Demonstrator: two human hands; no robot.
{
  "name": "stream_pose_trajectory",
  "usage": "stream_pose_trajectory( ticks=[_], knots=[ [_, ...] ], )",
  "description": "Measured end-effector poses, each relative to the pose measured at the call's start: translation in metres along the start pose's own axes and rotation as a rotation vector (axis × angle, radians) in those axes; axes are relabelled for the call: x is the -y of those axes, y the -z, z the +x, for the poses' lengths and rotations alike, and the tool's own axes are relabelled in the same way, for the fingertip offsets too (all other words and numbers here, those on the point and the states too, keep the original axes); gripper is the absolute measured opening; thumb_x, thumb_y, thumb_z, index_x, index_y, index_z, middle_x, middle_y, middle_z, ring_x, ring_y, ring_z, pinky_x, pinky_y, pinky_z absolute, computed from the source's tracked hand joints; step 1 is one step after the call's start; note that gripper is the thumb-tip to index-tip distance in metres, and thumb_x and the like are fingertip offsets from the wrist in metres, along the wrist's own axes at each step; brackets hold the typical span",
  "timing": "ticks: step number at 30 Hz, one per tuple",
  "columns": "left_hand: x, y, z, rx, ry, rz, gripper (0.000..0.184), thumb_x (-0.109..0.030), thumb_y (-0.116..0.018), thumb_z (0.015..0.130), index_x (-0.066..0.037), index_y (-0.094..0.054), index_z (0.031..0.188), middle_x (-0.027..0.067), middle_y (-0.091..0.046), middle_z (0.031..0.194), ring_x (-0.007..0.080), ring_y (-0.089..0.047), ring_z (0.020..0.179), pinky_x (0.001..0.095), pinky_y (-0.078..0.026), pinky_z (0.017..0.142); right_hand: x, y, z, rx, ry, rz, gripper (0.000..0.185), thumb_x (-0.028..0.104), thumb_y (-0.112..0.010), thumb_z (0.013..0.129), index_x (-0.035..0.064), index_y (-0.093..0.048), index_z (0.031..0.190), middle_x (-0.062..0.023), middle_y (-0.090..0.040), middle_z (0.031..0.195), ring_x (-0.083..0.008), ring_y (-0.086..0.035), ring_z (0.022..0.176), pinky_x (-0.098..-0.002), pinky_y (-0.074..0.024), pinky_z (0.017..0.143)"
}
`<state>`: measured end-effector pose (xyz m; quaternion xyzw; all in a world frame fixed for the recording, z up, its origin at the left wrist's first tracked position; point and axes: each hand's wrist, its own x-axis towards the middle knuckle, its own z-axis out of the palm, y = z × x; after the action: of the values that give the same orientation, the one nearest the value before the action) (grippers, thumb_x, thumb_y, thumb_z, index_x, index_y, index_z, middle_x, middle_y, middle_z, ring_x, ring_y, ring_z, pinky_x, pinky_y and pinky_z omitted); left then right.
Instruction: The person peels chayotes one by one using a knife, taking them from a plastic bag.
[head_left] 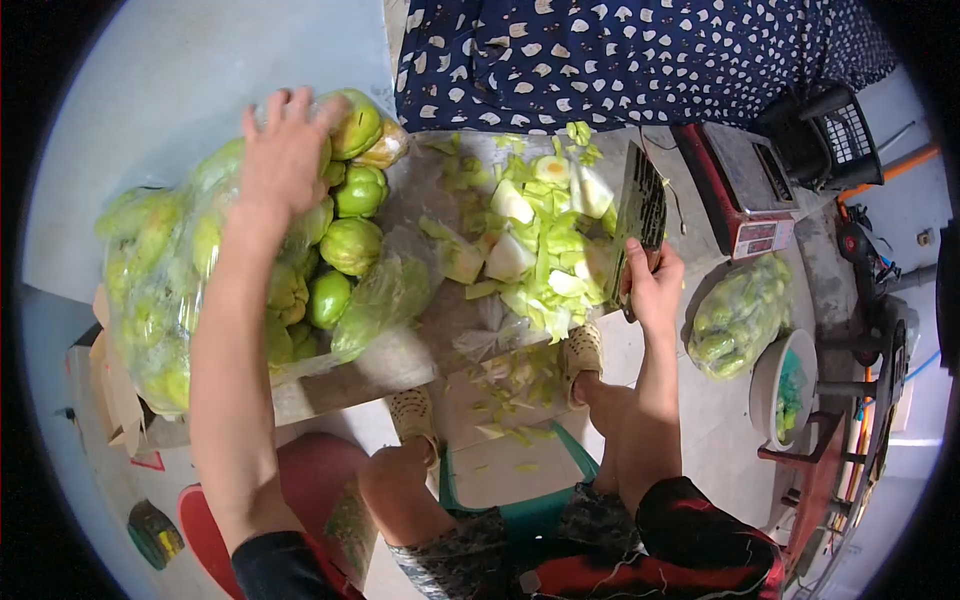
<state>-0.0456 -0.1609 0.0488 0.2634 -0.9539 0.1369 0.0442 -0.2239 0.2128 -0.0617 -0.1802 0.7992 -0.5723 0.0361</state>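
"What's the person wearing up top?"

"A short-sleeved shirt [690, 520], black with red patches; thin pale lines cross it, print or cord, I can't tell. The left hand [285, 155] and right hand [655, 287] are bare."

"And below?"

"Shorts [450, 555] in mottled grey camouflage, ending above bare knees, then beige clogs [582, 360] with small round holes."

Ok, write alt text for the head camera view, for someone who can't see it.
A person's right hand grips a broad dark-bladed knife beside pale-green cut vegetable pieces; the left hand is at a clear plastic bag of whole green pear-shaped vegetables. A red-and-silver scale stands at right.
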Motion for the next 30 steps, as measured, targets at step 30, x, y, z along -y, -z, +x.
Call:
stream_pose_trajectory(
  ticks=[30],
  knots=[
    [-0.033, 0.017, -0.028, 0.067, 0.064, 0.469, 0.055, -0.018, -0.073, 0.07, -0.006, -0.056, 0.121, 0.0106, -0.043, 0.14, 0.0246, -0.027, 0.139, 0.0583, -0.025, 0.109, -0.005, 0.005, 0.002, -0.069, -0.06, 0.075, 0.025, 0.021, -0.067, 0.09, 0.0006, -0.058, 0.078, 0.005, -0.045, 0.052, -0.0041, -0.04, 0.046, -0.0254, -0.0314, 0.043]
  ],
)
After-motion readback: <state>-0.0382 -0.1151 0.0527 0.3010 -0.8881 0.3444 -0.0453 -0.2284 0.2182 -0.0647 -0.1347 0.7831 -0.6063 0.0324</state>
